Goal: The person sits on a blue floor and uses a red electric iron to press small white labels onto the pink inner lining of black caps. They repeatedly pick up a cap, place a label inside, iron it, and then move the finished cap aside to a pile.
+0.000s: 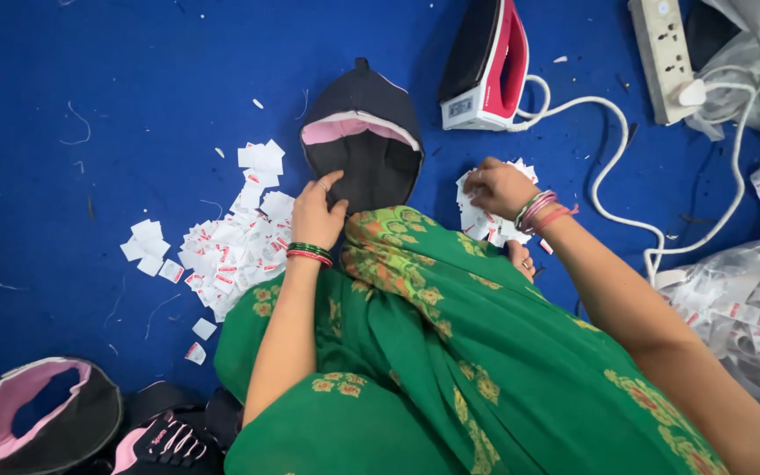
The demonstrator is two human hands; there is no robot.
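Left hand (317,214) fingers flat, pinning dark cap (362,141) | right hand (499,186) fingers curled, pinching labels (483,220) | lift one only.

Dark pink-lined cap (361,132) flat on blue mat; small white labels (482,218) heaped beside it.

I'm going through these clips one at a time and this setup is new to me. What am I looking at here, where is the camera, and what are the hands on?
There is no machine: a camera on a person's head looks down at their own two bare hands. The left hand presses on a dark shoe upper with pink lining. The right hand rests on a small pile of white tags. All of it lies on a blue cloth surface, with a bigger heap of tags, an upright iron and a power strip nearby. Green patterned fabric covers the lap.
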